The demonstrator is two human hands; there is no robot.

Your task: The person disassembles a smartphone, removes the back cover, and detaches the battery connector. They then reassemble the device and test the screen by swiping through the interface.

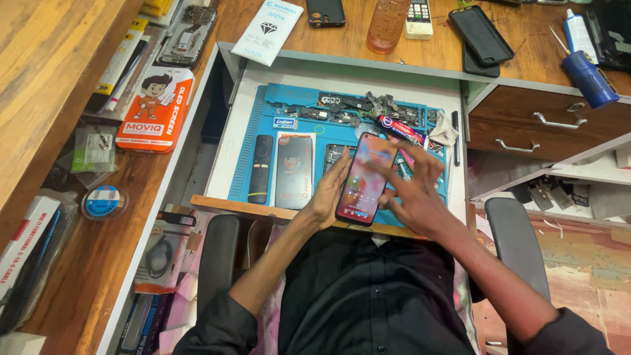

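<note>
Left hand (328, 194): cradles a lit smartphone (365, 179) at frame centre, fingers wrapped behind its left edge.
Right hand (414, 190): fingers spread wide, fingertips brushing the phone's right side.
Beneath: blue work mat (263, 105) in an open drawer, with a black remote (261, 168) lower left.

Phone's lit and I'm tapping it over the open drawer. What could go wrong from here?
1. The left hand cradles the smartphone from one side only while the right hand taps; it might slip onto the loose parts on the blue mat.
2. The right hand's fingers hover close to the red-and-blue tube and small parts behind; a sweep may scatter them.
</note>
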